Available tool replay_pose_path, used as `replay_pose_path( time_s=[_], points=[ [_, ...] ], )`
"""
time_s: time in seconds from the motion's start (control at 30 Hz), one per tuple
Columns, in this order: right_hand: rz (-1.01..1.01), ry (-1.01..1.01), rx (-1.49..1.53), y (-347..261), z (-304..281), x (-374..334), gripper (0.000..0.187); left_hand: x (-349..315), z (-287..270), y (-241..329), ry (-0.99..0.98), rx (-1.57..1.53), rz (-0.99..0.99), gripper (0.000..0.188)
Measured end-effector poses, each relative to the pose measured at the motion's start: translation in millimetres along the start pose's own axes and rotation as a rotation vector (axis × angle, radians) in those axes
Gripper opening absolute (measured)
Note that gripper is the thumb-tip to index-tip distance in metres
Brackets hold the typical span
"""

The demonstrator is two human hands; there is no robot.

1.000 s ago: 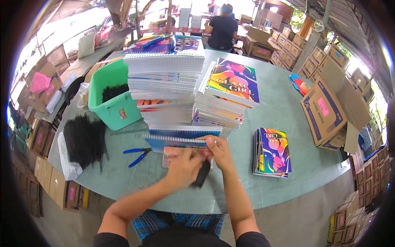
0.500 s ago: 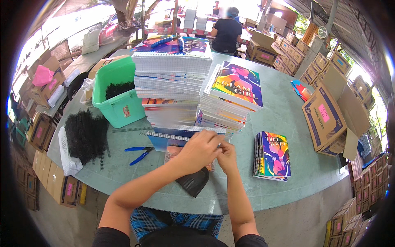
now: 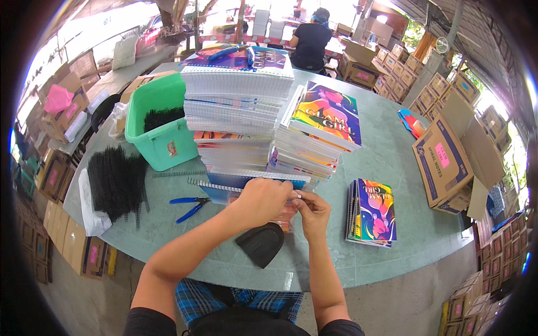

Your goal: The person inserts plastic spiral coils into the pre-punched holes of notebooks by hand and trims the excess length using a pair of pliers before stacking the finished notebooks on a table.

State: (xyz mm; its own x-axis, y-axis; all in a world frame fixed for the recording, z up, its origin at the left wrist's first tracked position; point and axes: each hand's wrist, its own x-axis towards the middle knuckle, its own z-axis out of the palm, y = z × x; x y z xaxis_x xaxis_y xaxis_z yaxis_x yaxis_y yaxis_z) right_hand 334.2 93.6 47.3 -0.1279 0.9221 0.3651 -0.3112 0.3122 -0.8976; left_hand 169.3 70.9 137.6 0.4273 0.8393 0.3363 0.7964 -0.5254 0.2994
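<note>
The left hand (image 3: 262,199) lies across the bound edge of a blue spiral notebook (image 3: 223,195), its fingers curled down near the right end; what sits between those fingertips cannot be told. The right hand (image 3: 315,213) meets it there, thumb and forefinger pinched on the notebook's right corner (the exact bit between them is too small to make out). The notebook stands in front of the person, just before a tall stack of notebooks (image 3: 235,87), and its coil (image 3: 208,184) juts past the left side of the edge. A flat black rounded piece (image 3: 260,245) rests on the table (image 3: 347,263) below the hands. Blue-handled cutters (image 3: 189,208) lie with their handles spread to the left of the notebook, near a heap of black spiral coils (image 3: 117,185) and a mint-green bin (image 3: 162,154) with more coils inside. To the right stands a short pile of bound notebooks (image 3: 374,211) with colourful covers, and farther right an open cardboard box (image 3: 443,162) tilts on the table
</note>
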Motion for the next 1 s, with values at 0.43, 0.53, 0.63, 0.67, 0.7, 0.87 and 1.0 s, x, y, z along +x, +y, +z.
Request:
replay_pose_path(
  time_s=[0.43,0.53,0.63,0.67,0.7,0.87,1.0],
  points=[
    [0.113,-0.022,-0.195,3.0,-4.2,0.6,0.015,5.6,11.6,6.6,0.099,-0.166,0.024,0.028],
    [0.083,-0.025,-0.192,11.5,-8.3,0.3,0.011,5.0,14.1,1.7,0.107,-0.193,0.104,0.026],
    [0.108,0.034,-0.247,-4.9,-1.6,0.1,0.008,0.4,-17.9,6.6,-0.228,0.029,-0.076,0.023],
    [0.107,0.025,-0.237,-4.7,-0.1,1.6,0.008,-0.9,-15.8,5.0,-0.1,0.039,-0.051,0.023],
    [0.106,0.016,-0.228,-3.8,0.3,3.1,0.007,-1.7,-10.3,1.5,0.029,0.05,-0.025,0.023],
    [0.085,-0.01,-0.176,4.3,-4.8,1.4,0.007,0.6,13.7,8.4,0.272,0.063,0.053,0.026],
    [0.061,-0.014,-0.242,6.2,-7.5,-1.2,0.007,4.0,26.3,3.8,0.17,-0.02,0.161,0.023]
  ],
)
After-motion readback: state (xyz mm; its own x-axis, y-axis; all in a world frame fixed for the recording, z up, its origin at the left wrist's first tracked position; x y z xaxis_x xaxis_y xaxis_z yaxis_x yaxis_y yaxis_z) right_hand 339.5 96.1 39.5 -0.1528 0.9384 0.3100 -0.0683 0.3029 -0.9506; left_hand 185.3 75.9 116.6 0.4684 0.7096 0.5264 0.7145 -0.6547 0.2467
